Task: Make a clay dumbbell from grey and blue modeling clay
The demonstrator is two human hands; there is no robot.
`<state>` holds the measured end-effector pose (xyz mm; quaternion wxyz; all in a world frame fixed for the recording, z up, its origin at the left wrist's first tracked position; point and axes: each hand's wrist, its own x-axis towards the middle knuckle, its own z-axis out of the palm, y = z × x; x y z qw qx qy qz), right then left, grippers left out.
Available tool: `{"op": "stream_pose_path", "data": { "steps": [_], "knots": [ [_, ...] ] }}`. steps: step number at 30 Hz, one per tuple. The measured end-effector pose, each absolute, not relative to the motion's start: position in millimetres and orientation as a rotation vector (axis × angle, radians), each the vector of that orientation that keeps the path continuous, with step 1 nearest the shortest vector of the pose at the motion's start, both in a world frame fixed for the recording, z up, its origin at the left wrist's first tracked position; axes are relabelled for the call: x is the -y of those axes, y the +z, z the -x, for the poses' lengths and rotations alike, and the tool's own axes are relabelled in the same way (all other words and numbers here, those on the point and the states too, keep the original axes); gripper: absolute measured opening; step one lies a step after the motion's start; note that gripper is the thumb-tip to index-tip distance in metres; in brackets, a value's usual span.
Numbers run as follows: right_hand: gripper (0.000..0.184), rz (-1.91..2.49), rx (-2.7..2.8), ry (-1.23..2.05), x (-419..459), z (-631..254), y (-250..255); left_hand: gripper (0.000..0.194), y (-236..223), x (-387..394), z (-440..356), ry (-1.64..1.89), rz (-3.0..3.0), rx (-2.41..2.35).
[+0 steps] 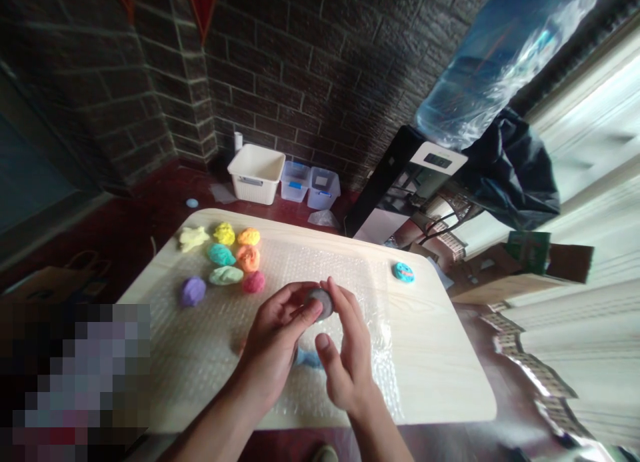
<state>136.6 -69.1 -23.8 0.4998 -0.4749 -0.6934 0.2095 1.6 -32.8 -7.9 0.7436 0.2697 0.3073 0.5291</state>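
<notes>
A round grey lump of modelling clay (323, 302) is pinched between the thumb and fingers of my left hand (280, 332), above the bubble wrap. My right hand (353, 352) is held around its right side, fingertips against the clay and thumb apart from it. Beneath my hands a blue piece (309, 358) lies on the wrap, partly hidden. Left of my hands are several clay lumps: purple (193, 292), pink (253, 282), pale green (227, 275), teal (221, 254), orange (248, 258), yellow-orange (249, 237), yellow (225, 233) and cream (193, 239).
Bubble wrap (325, 262) covers much of the light wooden table (440, 355). A blue clay piece with a pink stripe (403, 272) lies at the right. Beyond the table stand a white basket (257, 175), two clear bins (323, 189) and a water dispenser (400, 189).
</notes>
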Motion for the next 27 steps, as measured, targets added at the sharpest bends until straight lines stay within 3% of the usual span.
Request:
{"op": "stream_pose_path", "data": {
  "steps": [11, 20, 27],
  "knots": [
    [0.062, 1.155, 1.746, 0.48, 67, -141, -17, 0.033, -6, 32, 0, 1.147, -0.561, -0.699],
    [0.048, 1.111, 1.703, 0.621, 63, -144, -13, 0.041, -12, 33, -3, 1.1, -0.535, -0.734],
    [0.041, 1.083, 1.52, 0.738, 64, -146, -16, 0.036, -12, 31, -4, 1.157, -0.557, -0.742]
  ]
}}
